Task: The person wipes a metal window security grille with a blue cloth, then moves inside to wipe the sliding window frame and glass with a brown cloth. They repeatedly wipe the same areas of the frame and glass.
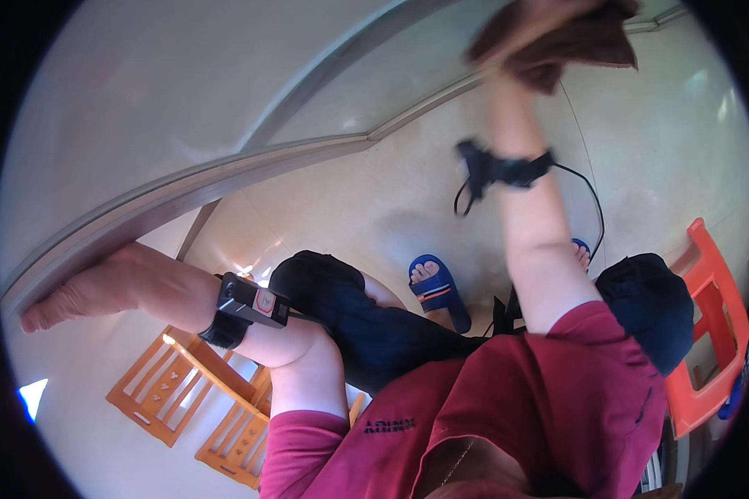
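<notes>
A brown cloth (580, 37) is in my right hand (530, 31) at the top of the view, blurred by motion. That hand is up beside a large, glossy pale panel (131, 106) with a metal frame (181, 187). How closely the cloth touches the panel cannot be told. My left hand (93, 290) grips the lower left stretch of the same frame; part of its fingers is hidden by the edge. A strapped black device (256, 302) sits on my left forearm, and another black strapped device (505, 169) is on my right wrist.
Wooden chairs (156, 390) with slatted backs stand at the lower left. An orange-red plastic stool (733, 330) is close by on the right. A black cable (590, 181) hangs from the right wrist device. Below, a blue slide sandal (440, 290) rests on the tiled floor (324, 199).
</notes>
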